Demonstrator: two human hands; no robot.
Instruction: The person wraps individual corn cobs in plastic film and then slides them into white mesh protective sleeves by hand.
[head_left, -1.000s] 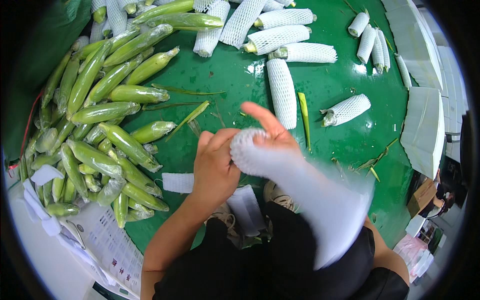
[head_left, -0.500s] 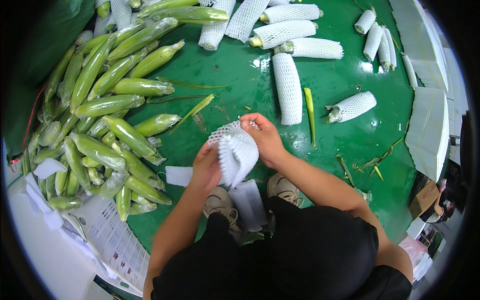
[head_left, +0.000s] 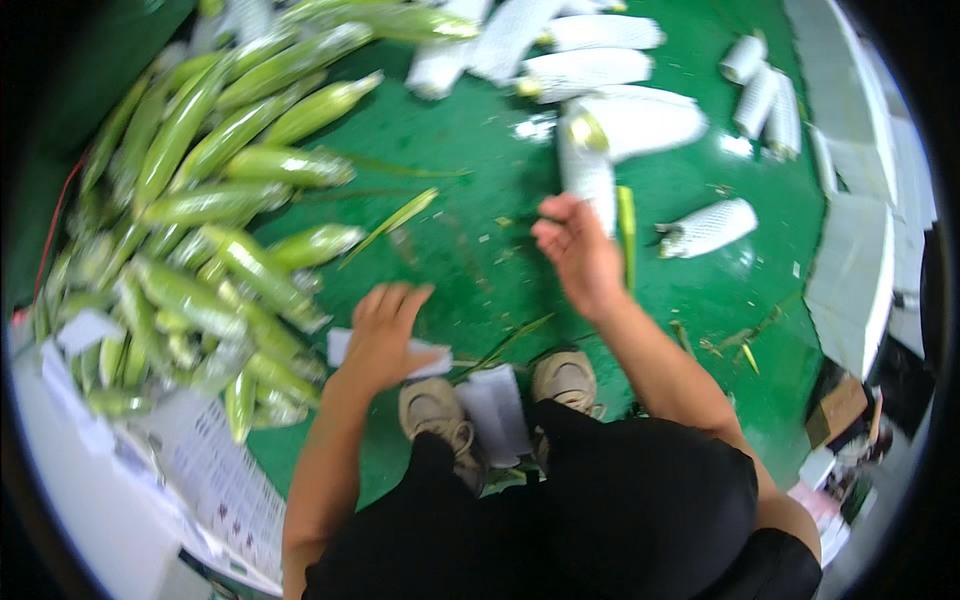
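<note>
My left hand (head_left: 382, 338) is open, its fingers a little apart and blurred, over a flat white foam-net sleeve (head_left: 432, 362) on the green surface. My right hand (head_left: 585, 260) reaches forward, palm sideways and fingers loosely apart, with nothing in it. Just beyond its fingertips a corn cob in a white net sleeve (head_left: 590, 175) lies lengthwise. Across that one's far end is another sleeved cob (head_left: 645, 122), its green tip showing; it looks blurred. Between my shoes more flat white sleeves (head_left: 495, 410) are stacked.
Plastic-wrapped green corn cobs (head_left: 200, 290) are heaped at the left. Several sleeved cobs (head_left: 590, 70) lie at the far side, others (head_left: 765, 100) at the far right. Leaf strips (head_left: 390, 228) are scattered about. White panels (head_left: 850, 270) edge the right side; my shoes (head_left: 565, 380) are close by.
The net sleeve both hands held has left them. My right hand has moved right and opened; my left hand has moved down-left and opened. A sleeved cob now lies across the lengthwise one.
</note>
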